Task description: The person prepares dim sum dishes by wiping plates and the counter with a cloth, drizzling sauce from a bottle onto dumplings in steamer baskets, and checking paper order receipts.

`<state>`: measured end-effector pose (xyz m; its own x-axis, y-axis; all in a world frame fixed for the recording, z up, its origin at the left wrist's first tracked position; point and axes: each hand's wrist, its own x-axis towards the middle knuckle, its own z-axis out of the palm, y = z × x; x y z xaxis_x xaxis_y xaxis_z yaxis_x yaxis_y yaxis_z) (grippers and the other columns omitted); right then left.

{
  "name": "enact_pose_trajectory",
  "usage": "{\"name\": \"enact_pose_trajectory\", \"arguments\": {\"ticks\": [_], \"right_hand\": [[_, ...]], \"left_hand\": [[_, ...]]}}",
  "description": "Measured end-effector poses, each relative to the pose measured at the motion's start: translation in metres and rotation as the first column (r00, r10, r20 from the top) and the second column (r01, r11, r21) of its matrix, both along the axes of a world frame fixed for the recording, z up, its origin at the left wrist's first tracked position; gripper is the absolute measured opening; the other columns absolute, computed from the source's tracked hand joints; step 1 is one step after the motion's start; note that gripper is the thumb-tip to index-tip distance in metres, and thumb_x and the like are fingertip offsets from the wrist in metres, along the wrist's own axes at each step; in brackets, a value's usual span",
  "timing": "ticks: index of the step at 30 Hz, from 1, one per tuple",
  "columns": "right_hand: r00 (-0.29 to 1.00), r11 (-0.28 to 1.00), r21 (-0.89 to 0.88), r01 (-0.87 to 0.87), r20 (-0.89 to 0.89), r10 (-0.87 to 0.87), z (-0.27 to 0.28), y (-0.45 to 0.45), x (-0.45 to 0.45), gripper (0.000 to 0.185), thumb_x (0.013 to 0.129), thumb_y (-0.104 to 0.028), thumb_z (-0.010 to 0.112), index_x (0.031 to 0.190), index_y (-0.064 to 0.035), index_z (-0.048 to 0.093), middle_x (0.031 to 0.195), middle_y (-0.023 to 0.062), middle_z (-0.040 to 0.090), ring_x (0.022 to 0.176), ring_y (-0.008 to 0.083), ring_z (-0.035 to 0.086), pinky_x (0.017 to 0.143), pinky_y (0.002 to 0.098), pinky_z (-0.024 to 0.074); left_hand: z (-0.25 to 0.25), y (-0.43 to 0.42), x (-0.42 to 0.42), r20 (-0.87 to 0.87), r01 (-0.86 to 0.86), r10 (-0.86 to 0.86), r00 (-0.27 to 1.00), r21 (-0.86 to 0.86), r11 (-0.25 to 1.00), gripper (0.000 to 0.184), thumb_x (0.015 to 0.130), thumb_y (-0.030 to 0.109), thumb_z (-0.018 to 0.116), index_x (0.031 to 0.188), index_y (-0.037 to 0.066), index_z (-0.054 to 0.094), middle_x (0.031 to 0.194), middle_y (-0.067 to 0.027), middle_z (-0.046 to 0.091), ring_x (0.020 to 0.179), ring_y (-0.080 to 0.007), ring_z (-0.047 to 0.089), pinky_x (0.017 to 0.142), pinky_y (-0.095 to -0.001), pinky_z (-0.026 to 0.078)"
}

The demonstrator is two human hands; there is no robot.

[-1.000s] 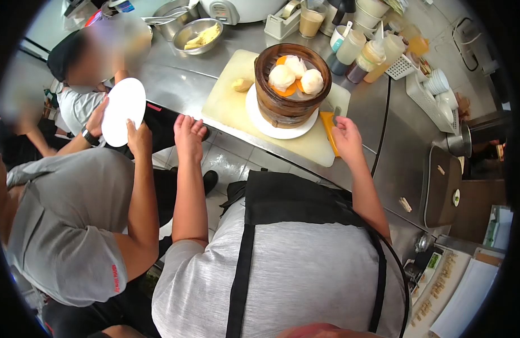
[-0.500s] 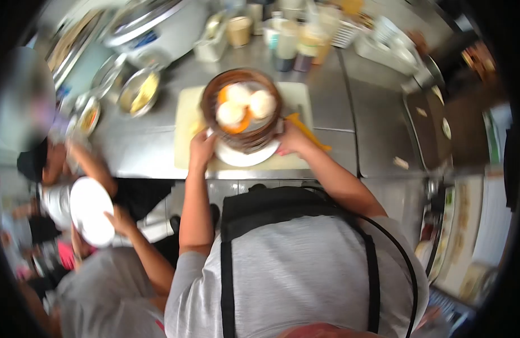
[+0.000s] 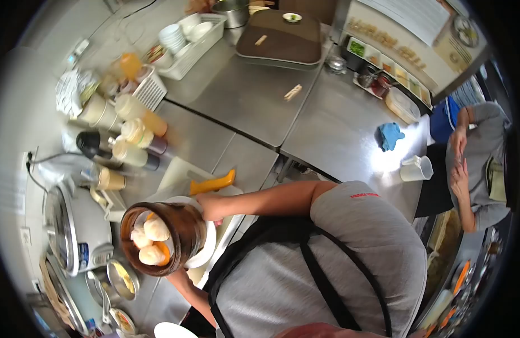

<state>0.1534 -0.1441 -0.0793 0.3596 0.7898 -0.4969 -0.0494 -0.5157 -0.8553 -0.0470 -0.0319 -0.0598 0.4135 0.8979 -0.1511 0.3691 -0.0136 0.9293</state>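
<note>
A round bamboo steamer (image 3: 187, 231) stands on a white plate (image 3: 206, 248), with several pale buns (image 3: 153, 238) and orange slices inside it. My right hand (image 3: 212, 207) grips the plate's rim close to the yellow handle (image 3: 214, 183) of a tool lying on the cutting board (image 3: 177, 174). My left arm reaches under the near side of the steamer. The left hand itself is hidden behind the steamer and plate.
Sauce bottles (image 3: 139, 112) and a white basket (image 3: 195, 48) line the wall side. A brown tray (image 3: 280, 36) lies at the back. On the right counter are a blue cloth (image 3: 390, 136) and a clear jug (image 3: 416, 168). Another person (image 3: 482, 163) stands at the far right.
The view has swung toward the right side of the counter. Both hands, apart from the steamer a second ago, went to the plate's sides; the left hand is now out of sight.
</note>
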Motion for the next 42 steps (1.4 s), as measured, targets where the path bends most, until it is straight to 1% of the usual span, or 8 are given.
{"name": "enact_pose_trajectory", "arguments": {"ticks": [5, 13, 22, 25, 28, 32, 35, 42], "right_hand": [[0.992, 0.972, 0.2, 0.121, 0.016, -0.127, 0.028, -0.052, 0.012, 0.018, 0.067, 0.003, 0.046, 0.081, 0.0107, 0.055, 0.057, 0.0193, 0.057, 0.044, 0.0232, 0.058, 0.035, 0.0323, 0.0473], [0.866, 0.866, 0.124, 0.485, 0.071, -0.495, 0.037, -0.203, 0.061, 0.037, 0.068, -0.007, 0.057, 0.098, 0.0075, 0.041, 0.061, 0.0165, 0.058, 0.047, 0.0213, 0.059, 0.04, 0.0307, 0.0477], [0.555, 0.562, 0.046, 0.826, 0.114, -0.824, -0.02, -0.382, 0.063, 0.036, 0.07, -0.012, 0.059, 0.099, 0.0036, 0.044, 0.067, 0.0169, 0.058, 0.047, 0.0251, 0.059, 0.039, 0.0337, 0.0467], [0.443, 0.446, -0.029, 0.894, 0.199, -0.874, -0.027, -0.416, 0.049, 0.035, 0.072, -0.011, 0.058, 0.099, 0.0042, 0.042, 0.066, 0.0143, 0.057, 0.05, 0.0223, 0.059, 0.04, 0.0325, 0.0475], [0.381, 0.379, -0.05, 0.924, 0.202, -0.902, -0.025, -0.43, 0.042, 0.036, 0.074, -0.01, 0.057, 0.102, 0.0045, 0.04, 0.068, 0.0124, 0.057, 0.05, 0.0197, 0.058, 0.039, 0.0309, 0.0477], [0.243, 0.24, -0.044, 0.97, 0.069, -0.968, -0.038, -0.436, 0.037, 0.037, 0.074, -0.008, 0.057, 0.105, 0.0036, 0.041, 0.077, 0.0142, 0.057, 0.054, 0.0188, 0.058, 0.043, 0.0293, 0.048], [0.174, 0.172, -0.032, 0.985, 0.082, -0.981, -0.026, -0.431, 0.035, 0.035, 0.073, -0.009, 0.058, 0.104, 0.0021, 0.045, 0.086, 0.016, 0.059, 0.067, 0.0223, 0.061, 0.055, 0.032, 0.0494], [0.102, 0.133, 0.188, 0.973, 0.164, -0.981, -0.06, -0.433, 0.032, 0.038, 0.075, -0.009, 0.056, 0.11, 0.0011, 0.046, 0.102, 0.0137, 0.056, 0.09, 0.0234, 0.057, 0.073, 0.0325, 0.0471]], "left_hand": [[0.024, -0.016, 0.025, -0.003, 0.175, -0.176, 0.984, 0.042, 0.984, 0.021, 0.076, 0.018, 0.058, 0.092, 0.005, 0.055, 0.072, 0.0011, 0.053, 0.051, -0.0073, 0.042, 0.039, -0.0216, 0.031], [0.015, -0.101, 0.133, 0.119, 0.506, -0.501, 0.857, -0.009, 0.863, 0.025, 0.074, 0.01, 0.058, 0.097, 0.003, 0.053, 0.078, -0.0051, 0.056, 0.056, -0.0101, 0.049, 0.045, -0.0215, 0.038], [-0.032, -0.241, 0.252, -0.131, 0.933, -0.936, 0.328, -0.108, 0.342, 0.036, 0.075, 0.015, 0.058, 0.106, 0.0, 0.05, 0.097, -0.0128, 0.056, 0.085, -0.0174, 0.053, 0.068, -0.0299, 0.043], [-0.055, -0.277, 0.276, -0.057, 0.917, -0.985, 0.164, 0.376, 0.131, 0.038, 0.073, 0.016, 0.058, 0.107, 0.0, 0.05, 0.102, -0.0203, 0.056, 0.093, -0.0283, 0.055, 0.076, -0.0357, 0.044], [-0.105, -0.285, 0.305, -0.174, 0.899, -0.971, 0.162, 0.431, 0.073, 0.035, 0.073, 0.019, 0.058, 0.099, -0.003, 0.05, 0.089, -0.0251, 0.056, 0.084, -0.0414, 0.053, 0.071, -0.0426, 0.044], [-0.108, -0.302, 0.333, -0.198, 0.953, -0.969, 0.148, 0.292, 0.086, 0.028, 0.073, 0.017, 0.058, 0.09, -0.003, 0.05, 0.083, -0.0255, 0.056, 0.082, -0.0401, 0.054, 0.071, -0.0435, 0.043], [-0.087, -0.298, 0.364, -0.352, 0.988, -0.935, -0.04, 0.123, -0.088, 0.026, 0.08, 0.02, 0.052, 0.098, 0.001, 0.054, 0.082, -0.0129, 0.057, 0.068, -0.0208, 0.056, 0.061, -0.0332, 0.044], [0.021, -0.258, 0.414, 0.329, 0.966, -0.909, 0.254, -0.122, 0.226, 0.038, 0.084, 0.027, 0.052, 0.116, 0.008, 0.044, 0.087, -0.0005, 0.052, 0.066, -0.0077, 0.051, 0.055, -0.0209, 0.04]]}}
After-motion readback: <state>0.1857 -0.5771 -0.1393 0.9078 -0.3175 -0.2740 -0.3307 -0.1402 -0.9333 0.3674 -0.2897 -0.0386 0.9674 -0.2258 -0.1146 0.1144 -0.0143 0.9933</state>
